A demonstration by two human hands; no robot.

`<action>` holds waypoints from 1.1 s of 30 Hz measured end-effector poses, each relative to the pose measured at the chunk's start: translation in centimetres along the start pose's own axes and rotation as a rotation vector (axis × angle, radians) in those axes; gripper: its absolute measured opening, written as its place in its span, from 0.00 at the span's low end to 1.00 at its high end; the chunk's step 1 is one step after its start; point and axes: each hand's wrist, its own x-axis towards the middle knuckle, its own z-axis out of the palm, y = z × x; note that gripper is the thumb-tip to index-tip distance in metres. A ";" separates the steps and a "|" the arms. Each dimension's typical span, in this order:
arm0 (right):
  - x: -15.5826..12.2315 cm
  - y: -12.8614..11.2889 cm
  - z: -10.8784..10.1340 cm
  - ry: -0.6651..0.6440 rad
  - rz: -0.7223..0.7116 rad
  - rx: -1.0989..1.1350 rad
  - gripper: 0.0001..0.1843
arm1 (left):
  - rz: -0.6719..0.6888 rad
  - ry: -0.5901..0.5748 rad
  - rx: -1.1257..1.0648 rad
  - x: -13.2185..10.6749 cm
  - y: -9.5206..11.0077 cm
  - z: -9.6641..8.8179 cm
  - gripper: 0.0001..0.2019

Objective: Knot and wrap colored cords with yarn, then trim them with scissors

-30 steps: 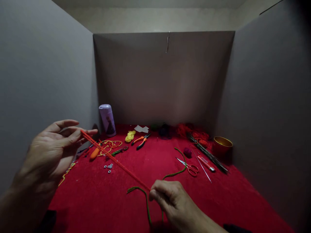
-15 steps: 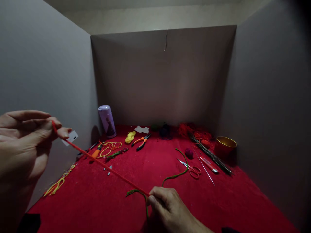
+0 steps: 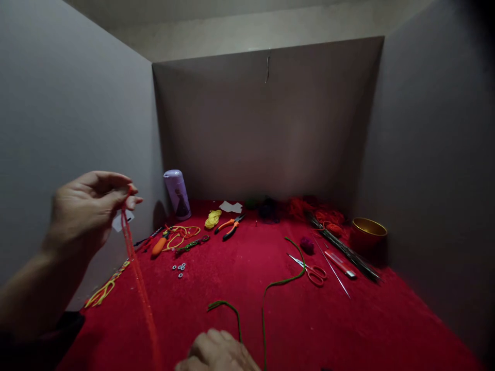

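The left hand (image 3: 91, 211) pinches the top of a red cord (image 3: 138, 273), which hangs slack down to the red cloth (image 3: 348, 330). The cord looks light, limp and easy to snag, so it is best pinched near an end. The right hand (image 3: 218, 353) sits low beside a green cord (image 3: 263, 319), and I cannot tell its grip

No legible text, number or brand anywhere in my view. The purple bottle (image 3: 178, 195) carries a dark printed figure, and I make out no lettering with it. The small white tag (image 3: 118, 221) just beside my left hand (image 3: 87, 211) reads blank or is too blurred. The white paper slips (image 3: 231, 207) at the back show no writing.
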 end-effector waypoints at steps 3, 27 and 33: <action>0.2 1.1 -0.5 0.084 -0.173 -0.027 0.10 | -0.016 -0.217 0.222 0.2 -3.6 1.4 0.06; -2.5 10.5 -10.9 0.568 -0.263 -0.153 0.09 | 0.144 -0.948 1.211 -6.2 -16.5 6.4 0.14; -2.4 10.4 -11.1 0.555 -0.273 -0.134 0.09 | 0.069 -0.915 1.274 -3.5 -16.9 6.9 0.14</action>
